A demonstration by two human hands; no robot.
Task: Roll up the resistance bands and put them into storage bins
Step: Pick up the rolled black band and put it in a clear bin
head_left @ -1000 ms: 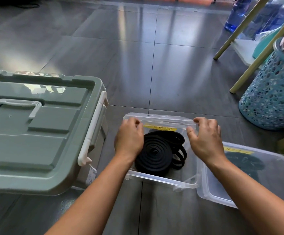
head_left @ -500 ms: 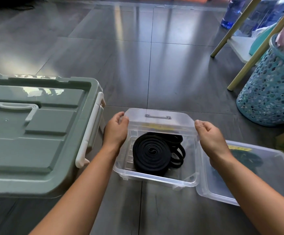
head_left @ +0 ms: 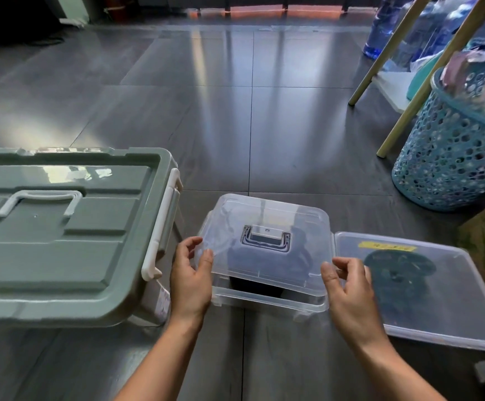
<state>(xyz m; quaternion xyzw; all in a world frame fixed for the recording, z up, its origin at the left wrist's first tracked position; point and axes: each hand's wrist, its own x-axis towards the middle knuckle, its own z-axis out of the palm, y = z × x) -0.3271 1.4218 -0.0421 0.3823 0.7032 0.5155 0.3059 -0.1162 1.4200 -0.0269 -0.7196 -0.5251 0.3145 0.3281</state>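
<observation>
- You held the clear lid (head_left: pixel 267 250) over the small bin (head_left: pixel 267 303) on the floor. Your left grip (head_left: pixel 190 280) was clamped on the lid's near left corner and your right grip (head_left: pixel 351 290) on its near right.
- The lid sat tilted. Its far edge looked down on the rim and its near edge was raised. The rolled black band (head_left: pixel 254 286) showed through the gap, inside the bin.
- The step appeared to be closing the bin. It called for squaring both near corners over the rim, lowering them together, then pressing evenly until the lid seated.
- The coil lay close under the raised edge. A loop caught on the rim would likely have kept the lid from seating, so it needed a check before you pressed.
- A second lidded bin (head_left: pixel 443 322), with a dark band inside, lay just beside on your right, so your right elbow had little room.
</observation>
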